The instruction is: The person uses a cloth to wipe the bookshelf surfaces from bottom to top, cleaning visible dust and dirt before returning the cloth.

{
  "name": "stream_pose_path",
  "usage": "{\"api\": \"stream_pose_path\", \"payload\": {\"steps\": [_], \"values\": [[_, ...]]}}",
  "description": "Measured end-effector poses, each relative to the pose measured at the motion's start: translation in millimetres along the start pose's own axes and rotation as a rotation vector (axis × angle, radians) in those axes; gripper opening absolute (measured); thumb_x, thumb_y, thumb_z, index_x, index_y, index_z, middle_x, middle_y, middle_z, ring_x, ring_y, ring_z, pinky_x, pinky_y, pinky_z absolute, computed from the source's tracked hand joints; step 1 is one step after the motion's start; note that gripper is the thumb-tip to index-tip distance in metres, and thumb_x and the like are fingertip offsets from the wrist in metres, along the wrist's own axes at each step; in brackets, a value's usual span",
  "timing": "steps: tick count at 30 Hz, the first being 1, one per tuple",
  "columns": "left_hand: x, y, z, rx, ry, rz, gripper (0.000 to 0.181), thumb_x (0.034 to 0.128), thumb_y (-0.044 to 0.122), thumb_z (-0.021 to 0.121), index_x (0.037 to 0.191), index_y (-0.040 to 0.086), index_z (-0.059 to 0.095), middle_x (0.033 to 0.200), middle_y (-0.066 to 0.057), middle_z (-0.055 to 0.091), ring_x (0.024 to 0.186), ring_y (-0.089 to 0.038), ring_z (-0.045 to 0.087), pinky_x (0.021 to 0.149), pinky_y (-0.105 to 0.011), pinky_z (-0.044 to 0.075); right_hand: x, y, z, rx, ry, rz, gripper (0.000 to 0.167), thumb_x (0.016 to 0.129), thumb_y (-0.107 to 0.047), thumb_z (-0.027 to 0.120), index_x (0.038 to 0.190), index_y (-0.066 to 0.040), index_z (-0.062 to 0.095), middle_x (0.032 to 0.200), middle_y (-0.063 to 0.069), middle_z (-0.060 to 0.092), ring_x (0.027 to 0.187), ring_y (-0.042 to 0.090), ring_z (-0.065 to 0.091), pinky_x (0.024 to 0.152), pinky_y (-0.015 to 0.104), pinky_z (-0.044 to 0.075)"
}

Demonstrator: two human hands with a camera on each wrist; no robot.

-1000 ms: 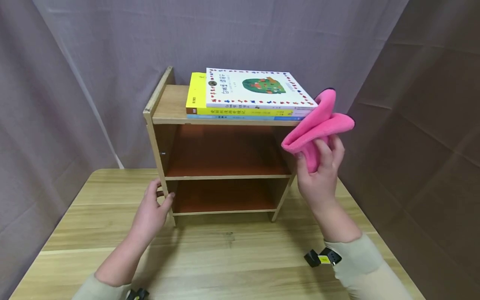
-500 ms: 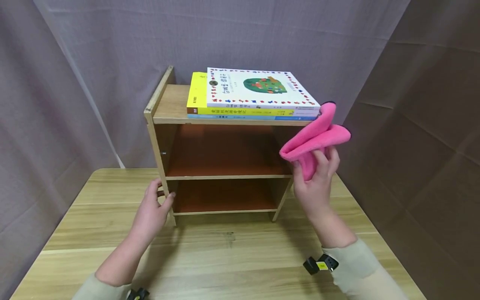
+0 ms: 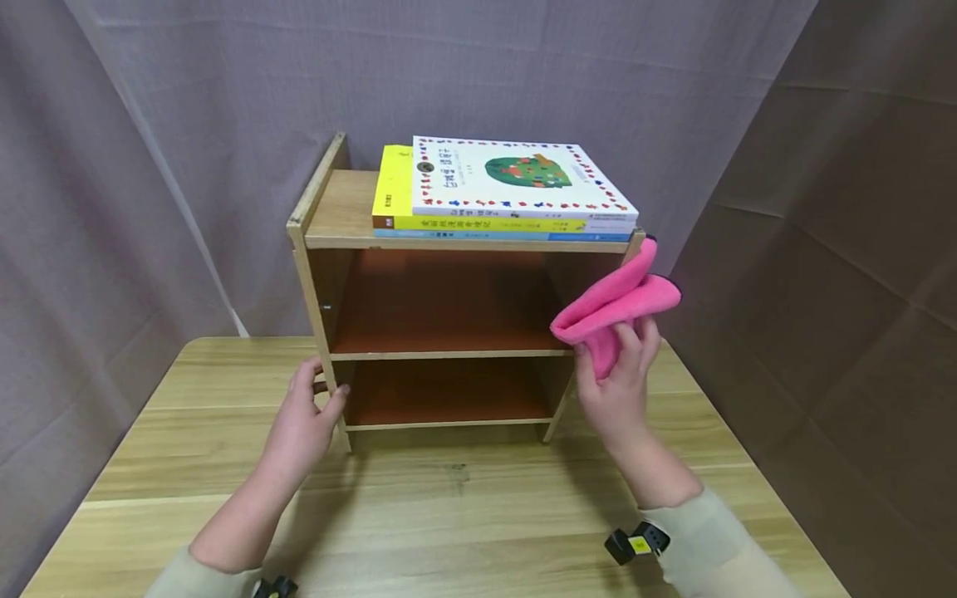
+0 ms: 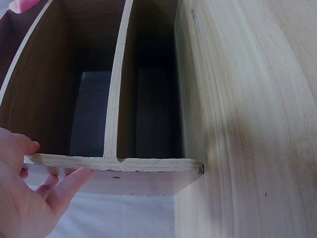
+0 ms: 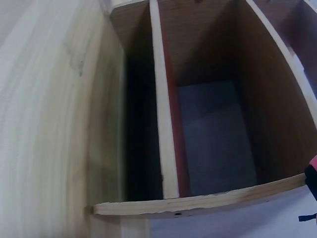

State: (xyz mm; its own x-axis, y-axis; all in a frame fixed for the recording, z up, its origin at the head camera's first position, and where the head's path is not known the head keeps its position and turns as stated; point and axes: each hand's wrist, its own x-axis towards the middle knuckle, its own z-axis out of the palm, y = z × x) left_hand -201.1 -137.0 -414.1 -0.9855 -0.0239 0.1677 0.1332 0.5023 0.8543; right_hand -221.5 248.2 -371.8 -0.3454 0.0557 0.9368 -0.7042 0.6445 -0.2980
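Observation:
A small wooden shelf unit (image 3: 449, 355) stands on the table, its open side facing me. My left hand (image 3: 299, 423) grips its left side panel low down; in the left wrist view the left hand (image 4: 29, 193) has thumb and fingers on opposite faces of the panel's edge. My right hand (image 3: 619, 394) holds a folded pink cloth (image 3: 613, 307) with dark edging beside the right side panel, covering part of that panel's front edge. Whether the cloth touches the panel's outer face is hidden. Only a sliver of the pink cloth (image 5: 314, 161) shows in the right wrist view.
On the unit's top lie stacked books: a white book (image 3: 523, 174) over a yellow book (image 3: 392, 183) and a blue one (image 3: 486, 235). Grey curtains (image 3: 224, 124) hang behind and beside the wooden table (image 3: 449, 523).
My right hand has moved down and slightly left with the pink cloth, from the top corner along the right side panel, uncovering its upper end. My left hand has stayed still.

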Motion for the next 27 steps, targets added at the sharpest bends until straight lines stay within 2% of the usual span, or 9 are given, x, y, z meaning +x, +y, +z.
{"api": "stream_pose_path", "payload": {"steps": [8, 14, 22, 24, 27], "values": [[-0.8, 1.9, -1.5, 0.004, -0.002, -0.010, 0.045, 0.1023, 0.024, 0.054, 0.142, 0.012, 0.038, 0.150, -0.015, 0.033, 0.125, -0.035, 0.049, 0.073, -0.036, 0.050, -21.1, 9, 1, -0.019, -0.028, -0.010, 0.048, 0.097, -0.039, 0.060, 0.127, -0.005, 0.043, 0.144, 0.029, 0.028, 0.135, 0.039, 0.028, 0.105, 0.028, 0.034], [-0.8, 1.9, -1.7, 0.011, -0.003, -0.017, 0.047, 0.1022, 0.024, 0.054, 0.143, 0.012, 0.036, 0.151, -0.015, 0.034, 0.126, -0.035, 0.049, 0.074, -0.037, 0.050, -29.7, 12, 1, 0.011, -0.039, -0.002, 0.046, 0.095, -0.028, 0.065, 0.126, -0.002, 0.044, 0.143, 0.029, 0.030, 0.136, 0.039, 0.027, 0.106, 0.025, 0.034], [-1.2, 1.8, -1.4, 0.011, -0.006, -0.021, 0.046, 0.1024, 0.024, 0.054, 0.143, 0.013, 0.036, 0.152, -0.014, 0.033, 0.128, -0.035, 0.048, 0.078, -0.041, 0.050, -26.5, 5, 1, 0.073, 0.043, 0.014, 0.038, 0.087, 0.000, 0.065, 0.120, 0.004, 0.048, 0.136, 0.033, 0.037, 0.135, 0.035, 0.032, 0.107, 0.029, 0.033], [-0.9, 2.1, -1.2, 0.011, -0.007, -0.018, 0.046, 0.1023, 0.024, 0.054, 0.143, 0.013, 0.036, 0.152, -0.014, 0.033, 0.128, -0.035, 0.048, 0.078, -0.042, 0.050, -21.5, -2, -1, 0.093, 0.077, 0.025, 0.038, 0.086, 0.002, 0.064, 0.120, 0.005, 0.048, 0.135, 0.033, 0.039, 0.133, 0.033, 0.034, 0.107, 0.032, 0.032], [-0.4, 2.6, -1.0, 0.011, -0.007, -0.016, 0.045, 0.1022, 0.024, 0.054, 0.143, 0.013, 0.036, 0.152, -0.014, 0.033, 0.128, -0.035, 0.048, 0.078, -0.042, 0.050, -9.9, -16, -5, 0.102, 0.139, 0.033, 0.037, 0.088, -0.005, 0.064, 0.120, 0.006, 0.049, 0.133, 0.032, 0.043, 0.131, 0.032, 0.036, 0.107, 0.038, 0.028]]}}
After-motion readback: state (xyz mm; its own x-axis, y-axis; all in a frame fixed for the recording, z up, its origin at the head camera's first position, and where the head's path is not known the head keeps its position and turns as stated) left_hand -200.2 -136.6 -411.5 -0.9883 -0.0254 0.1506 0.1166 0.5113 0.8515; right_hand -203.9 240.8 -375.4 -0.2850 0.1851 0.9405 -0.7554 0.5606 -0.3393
